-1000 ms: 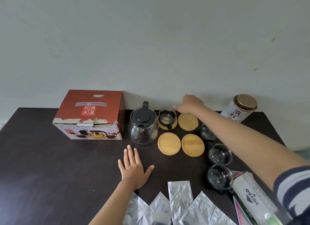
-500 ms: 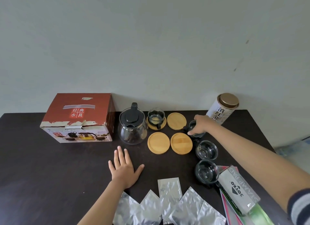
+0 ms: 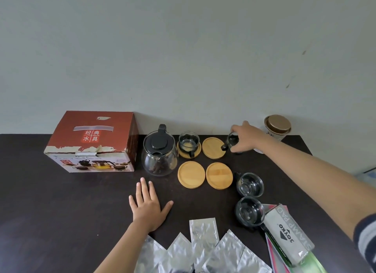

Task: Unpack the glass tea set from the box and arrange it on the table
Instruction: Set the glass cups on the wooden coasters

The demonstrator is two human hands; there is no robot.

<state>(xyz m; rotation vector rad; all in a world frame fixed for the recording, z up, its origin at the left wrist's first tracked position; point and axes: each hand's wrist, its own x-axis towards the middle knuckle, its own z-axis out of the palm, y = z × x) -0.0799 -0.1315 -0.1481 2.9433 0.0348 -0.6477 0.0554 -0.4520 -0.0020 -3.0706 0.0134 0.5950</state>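
Observation:
My right hand [image 3: 245, 137] grips a small glass cup [image 3: 232, 140] with a black handle, held just right of the back right wooden coaster [image 3: 212, 147]. Another glass cup [image 3: 188, 142] stands on the back left coaster [image 3: 198, 152]. Two bare coasters [image 3: 191, 174] [image 3: 219, 175] lie in front of them. The glass teapot [image 3: 159, 153] with a black lid stands left of the coasters, beside the red box [image 3: 92, 141]. Two more glass cups [image 3: 250, 184] [image 3: 249, 211] stand at the right. My left hand [image 3: 147, 206] rests flat on the dark table [image 3: 61, 211].
A tea canister [image 3: 277, 128] with a brown lid stands at the back right by the wall. Several silver foil sachets [image 3: 203, 244] lie at the front edge. A stamp pad box [image 3: 289, 232] lies on coloured papers at the front right.
My right hand took hold of the rearmost loose glass cup on the right and lifted it back and left, beside the back right coaster. My left hand stayed flat on the table.

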